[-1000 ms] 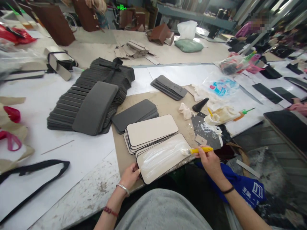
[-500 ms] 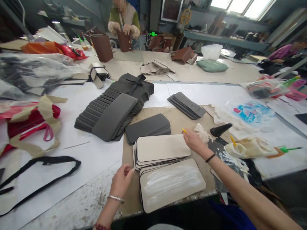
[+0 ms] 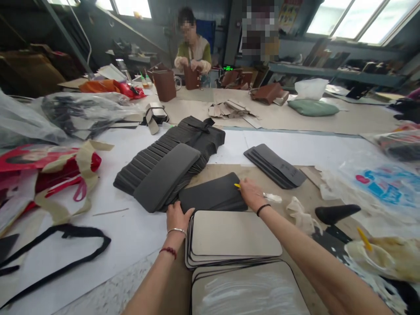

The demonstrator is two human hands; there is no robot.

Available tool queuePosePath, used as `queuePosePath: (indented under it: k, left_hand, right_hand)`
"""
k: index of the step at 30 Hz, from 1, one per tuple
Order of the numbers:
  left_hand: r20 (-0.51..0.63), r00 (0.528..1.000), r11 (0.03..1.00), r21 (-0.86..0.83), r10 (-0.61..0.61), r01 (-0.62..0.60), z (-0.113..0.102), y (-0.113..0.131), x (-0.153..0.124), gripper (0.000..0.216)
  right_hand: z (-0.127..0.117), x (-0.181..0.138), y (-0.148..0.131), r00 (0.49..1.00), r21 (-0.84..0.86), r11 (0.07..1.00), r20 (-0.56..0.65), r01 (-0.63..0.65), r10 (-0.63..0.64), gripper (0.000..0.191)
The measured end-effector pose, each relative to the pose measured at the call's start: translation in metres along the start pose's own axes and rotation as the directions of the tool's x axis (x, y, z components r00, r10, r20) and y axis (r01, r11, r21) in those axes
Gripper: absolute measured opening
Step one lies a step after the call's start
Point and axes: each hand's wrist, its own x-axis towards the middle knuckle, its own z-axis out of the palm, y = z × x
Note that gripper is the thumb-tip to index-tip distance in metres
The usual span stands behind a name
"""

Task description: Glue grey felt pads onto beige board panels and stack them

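Note:
My left hand (image 3: 178, 218) rests at the lower left corner of a small stack of dark grey panels (image 3: 210, 192), thumb apart from the fingers. At that stack's right end, my right hand (image 3: 252, 194) is closed round a yellow-handled glue brush (image 3: 271, 197). The yellow end pokes out past my fingers and the whitish tip points right. Just below lies a stack of beige, dark-edged panels (image 3: 234, 234). Nearest me, another beige panel (image 3: 246, 291) carries streaks of white glue.
A large tied bundle of dark panels (image 3: 154, 162) lies at left, and a small dark stack (image 3: 274, 166) at right. A glue pot (image 3: 370, 258) with a yellow stick and a black tapered object (image 3: 336, 213) lie right. A co-worker (image 3: 193, 52) handles a brown bag (image 3: 192, 78) across the table.
Both hands have moved forward, from beside the beige panels to the dark grey stack. The brush has gone along in my right hand. The camera view has shifted.

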Motion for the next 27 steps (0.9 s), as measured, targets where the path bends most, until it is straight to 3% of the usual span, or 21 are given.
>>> queuePosePath:
  k: [3,7,11,13,16,19,23,25,27]
  left_hand:
    - [-0.027,0.999,0.998,0.063,0.026,-0.025,-0.004,0.001,-0.004,0.054]
    - [-0.088,0.994,0.992,0.114,0.07,-0.059,-0.014,0.008,-0.011,0.059]
    - [-0.179,0.961,0.977,-0.008,0.21,-0.215,-0.021,0.035,-0.02,0.081]
    - [-0.2,0.955,0.964,-0.107,0.221,-0.245,-0.023,0.052,-0.022,0.09]
    - [-0.266,0.955,0.95,-0.242,0.128,-0.195,-0.029,0.063,-0.019,0.071]
    - [-0.399,0.914,0.91,-0.348,0.075,-0.227,-0.044,0.051,-0.013,0.05]
    - [-0.524,0.825,0.813,-0.375,0.209,-0.445,-0.081,0.018,-0.019,0.059]
    - [-0.489,0.838,0.783,-0.413,0.241,-0.466,-0.099,0.001,-0.034,0.066]
    - [-0.361,0.903,0.711,-0.57,0.233,-0.412,-0.112,-0.013,-0.055,0.08]
  right_hand:
    - [-0.012,0.0,-0.008,1.0,0.024,0.999,-0.003,-0.023,0.023,0.017]
    - [-0.04,0.005,-0.016,0.999,0.189,0.981,-0.03,-0.03,0.037,0.016]
    - [-0.083,0.005,-0.042,0.983,0.363,0.926,-0.179,0.103,-0.04,0.005]
    - [-0.109,-0.006,-0.063,0.966,0.469,0.863,-0.247,0.189,-0.078,0.005]
    - [-0.154,-0.036,-0.092,0.923,0.583,0.743,-0.363,0.33,-0.126,0.009]
    - [-0.2,-0.071,-0.102,0.882,0.618,0.669,-0.456,0.413,-0.123,0.023]
    - [-0.234,-0.122,-0.081,0.904,0.719,0.598,-0.428,0.354,-0.021,0.021]
    - [-0.233,-0.149,-0.063,0.927,0.767,0.577,-0.372,0.28,0.044,0.02]
    - [-0.222,-0.174,-0.047,0.948,0.796,0.576,-0.301,0.187,0.107,0.02]
